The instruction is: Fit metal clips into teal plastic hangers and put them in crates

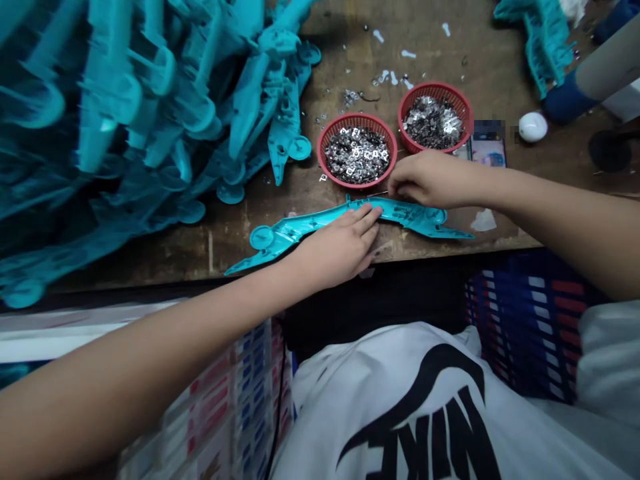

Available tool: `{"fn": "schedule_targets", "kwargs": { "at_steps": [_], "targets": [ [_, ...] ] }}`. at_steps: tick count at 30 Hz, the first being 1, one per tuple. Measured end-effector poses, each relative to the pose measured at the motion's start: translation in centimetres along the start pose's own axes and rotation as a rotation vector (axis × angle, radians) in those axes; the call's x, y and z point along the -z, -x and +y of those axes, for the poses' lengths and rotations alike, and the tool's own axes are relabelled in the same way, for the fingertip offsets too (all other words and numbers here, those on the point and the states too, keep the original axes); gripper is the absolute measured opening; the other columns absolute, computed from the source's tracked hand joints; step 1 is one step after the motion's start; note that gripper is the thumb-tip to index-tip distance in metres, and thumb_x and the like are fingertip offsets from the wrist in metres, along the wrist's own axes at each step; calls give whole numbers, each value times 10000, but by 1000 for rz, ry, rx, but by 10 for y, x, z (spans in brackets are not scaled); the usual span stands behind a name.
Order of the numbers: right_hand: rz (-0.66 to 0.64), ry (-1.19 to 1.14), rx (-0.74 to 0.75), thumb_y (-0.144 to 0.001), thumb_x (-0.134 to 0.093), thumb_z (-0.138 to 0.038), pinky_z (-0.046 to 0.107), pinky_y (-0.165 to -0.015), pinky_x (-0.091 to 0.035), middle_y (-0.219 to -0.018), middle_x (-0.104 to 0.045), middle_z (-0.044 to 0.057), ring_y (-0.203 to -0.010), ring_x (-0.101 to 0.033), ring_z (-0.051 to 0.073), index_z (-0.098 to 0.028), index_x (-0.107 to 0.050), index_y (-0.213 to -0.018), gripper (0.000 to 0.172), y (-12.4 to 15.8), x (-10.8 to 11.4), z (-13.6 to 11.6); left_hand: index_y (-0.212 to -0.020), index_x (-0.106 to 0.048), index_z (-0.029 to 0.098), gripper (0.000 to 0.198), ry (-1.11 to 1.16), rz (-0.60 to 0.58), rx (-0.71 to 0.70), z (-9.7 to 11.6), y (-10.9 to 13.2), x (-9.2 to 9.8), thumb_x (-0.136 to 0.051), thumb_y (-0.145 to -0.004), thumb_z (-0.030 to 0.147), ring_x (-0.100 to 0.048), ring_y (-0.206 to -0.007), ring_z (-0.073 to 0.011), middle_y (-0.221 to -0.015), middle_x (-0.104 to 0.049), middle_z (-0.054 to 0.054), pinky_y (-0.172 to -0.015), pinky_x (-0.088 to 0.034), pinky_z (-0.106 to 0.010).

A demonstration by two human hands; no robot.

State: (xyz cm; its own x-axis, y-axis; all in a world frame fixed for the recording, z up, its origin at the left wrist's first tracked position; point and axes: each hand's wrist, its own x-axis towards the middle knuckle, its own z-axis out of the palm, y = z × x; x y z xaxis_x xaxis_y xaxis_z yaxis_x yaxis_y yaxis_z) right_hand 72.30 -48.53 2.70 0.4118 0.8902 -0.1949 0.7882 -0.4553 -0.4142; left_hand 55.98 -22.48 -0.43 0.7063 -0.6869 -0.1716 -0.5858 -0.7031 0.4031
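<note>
The teal part (315, 220) lies along the near edge of the desk (475, 63), long axis left-to-right, tapered ends pointing outward. The left hand (343, 245) rests open on it; the right hand (425, 179) curls, grip unclear.

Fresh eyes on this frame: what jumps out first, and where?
Probably the heap of turquoise plastic parts filling the upper left. Next, two red baskets of small shiny metal pieces near top centre: one basket nearer, the other farther right. Then one long turquoise part near the table edge, the left hand flat on it, the right hand curled by its right half.
</note>
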Motion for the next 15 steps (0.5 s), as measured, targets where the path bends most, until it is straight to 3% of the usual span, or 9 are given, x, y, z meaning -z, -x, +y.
{"fn": "schedule_targets", "kwargs": {
  "at_steps": [4,10,15],
  "targets": [
    [-56,-12,18,-1146,-661,-177,400,-1017,-592,-1153,-928,84,-1044,-823,260,-203,-963,-1284,333,0,1,-1,-1715,-730,-79,577,-163,-21,-53,3,-1,-2,-583,-1266,252,-486,-1924,-495,-2000,-479,-377,-1579,-485,-657],
    [-32,-74,148,-1167,-691,-212,422,-1080,-613,-1305,-907,124,-1159,-816,277,-187,-966,-1232,284,-3,-7,8,-1717,-743,-52,572,-199,2,-82,-4,0,-6,-581,-1251,237,-485,-1928,-485,-2011,-483,-355,-1567,-506,-653],
    [-83,-62,149,-1175,-712,-228,441,-1102,-622,-1345,-885,139,-1184,-816,291,-189,-965,-1268,273,-6,-17,11,-1700,-763,-34,567,-210,31,-91,-5,1,-11,-615,-1228,242,-501,-1921,-483,-2013,-496,-346,-1567,-505,-649]
  ]
}}
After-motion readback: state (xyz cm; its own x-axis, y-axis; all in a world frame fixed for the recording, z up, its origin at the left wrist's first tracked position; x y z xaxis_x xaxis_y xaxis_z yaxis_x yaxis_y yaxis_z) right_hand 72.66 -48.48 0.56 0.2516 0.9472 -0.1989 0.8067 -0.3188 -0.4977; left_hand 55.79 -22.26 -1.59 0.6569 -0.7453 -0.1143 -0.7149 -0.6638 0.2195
